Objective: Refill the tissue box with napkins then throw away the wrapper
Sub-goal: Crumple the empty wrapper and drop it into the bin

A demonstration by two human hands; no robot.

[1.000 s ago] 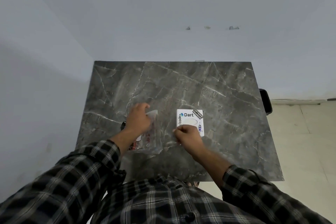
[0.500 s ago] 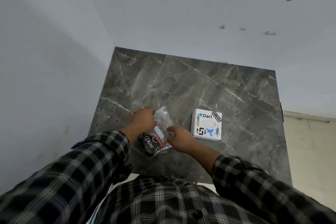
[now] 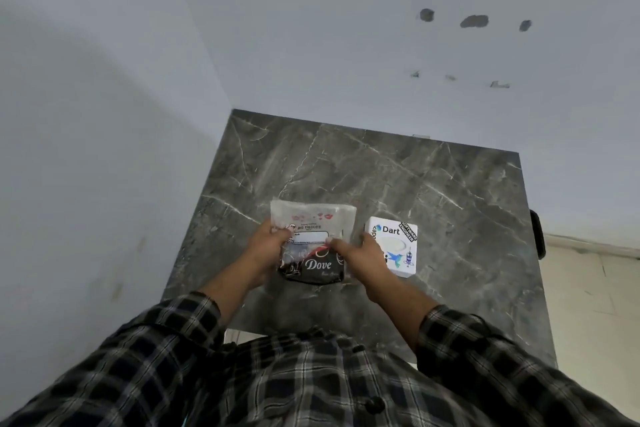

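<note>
1. The napkin pack (image 3: 313, 239) sits near the front middle of the counter (image 3: 433, 184), a soft plastic wrapper, clear and printed at the far end, dark with the word "Dove" at the near end. It looks full and unopened, so I judge the refill has not started.

2. The left hand (image 3: 268, 250) grips the pack's left edge, its fingers (image 3: 282, 234) curled closed over the plastic. The right hand (image 3: 360, 255) meets it from the other side, its fingers (image 3: 334, 242) pinched narrow on the wrapper at about the middle, where the clear part meets the dark part. Held from both sides like that, the pack is braced for pulling apart or tearing; that is my reading of the grip, not something I can see happening.

3. The tissue box (image 3: 394, 246) lies flat just beside the pack on its right, white, with "Dart" and a bird sticker around an oval opening on top. The right hand partly covers its near left corner. Being that close, it is handy for moving napkins straight across.

4. The counter is dark grey marble, pushed into a corner of pale walls. A dark object (image 3: 538, 236) shows off its right edge; I cannot tell if it is a bin for the wrapper.
</note>
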